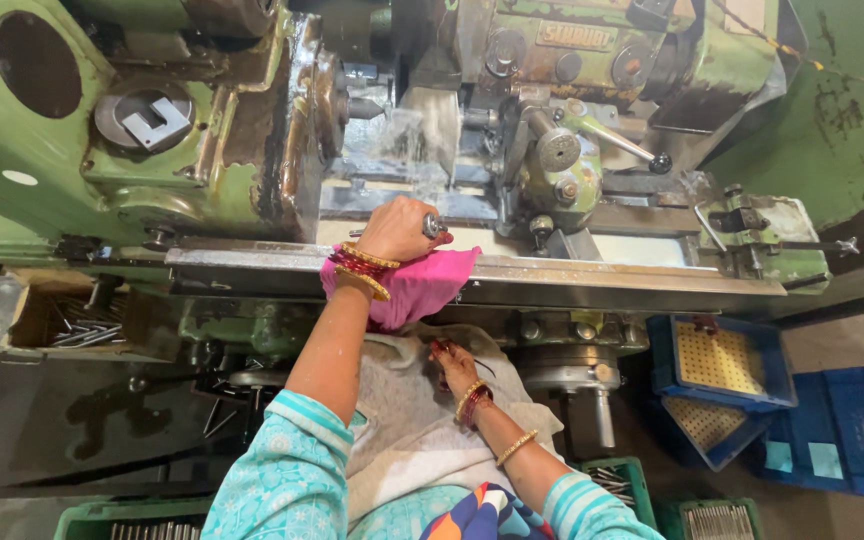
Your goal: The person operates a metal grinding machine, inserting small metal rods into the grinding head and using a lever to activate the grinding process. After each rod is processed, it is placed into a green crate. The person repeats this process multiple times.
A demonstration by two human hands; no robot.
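Left hand [397,228] is closed round a small metal knob or handle [434,225] at the front edge of the green machine [202,150], wrist stacked with red and gold bangles [360,270]. A pink cloth [422,285] lies draped over the steel front rail [572,282] right under that hand. Right hand [455,368] sits low over the grey-white cloth [402,420] on the lap, fingers pinched on something thin and dark; too small to say what.

Risks as I read them:
- Bangles and loose cloth near the work zone. If the spindle and tooling [432,120] just above the hand are turning, the pink cloth's edge or a bangle could snag and pull the wrist in. Can't tell from this view whether anything is rotating.
- Grip on the knob is one-handed with the arm fully extended. Oily metal surfaces all round; a slip would send the knuckles toward the tooling.
- Eyes and hands are split: left up on the machine, right down at the lap. A wrong turn of the knob could go unnoticed.
- Thin rods lie loose in the tray [87,325] at left and in the green crates [142,520] below; sharp ends near the knees and forearm.
- Blue crates [832,430] sit well apart on the right, no concern.
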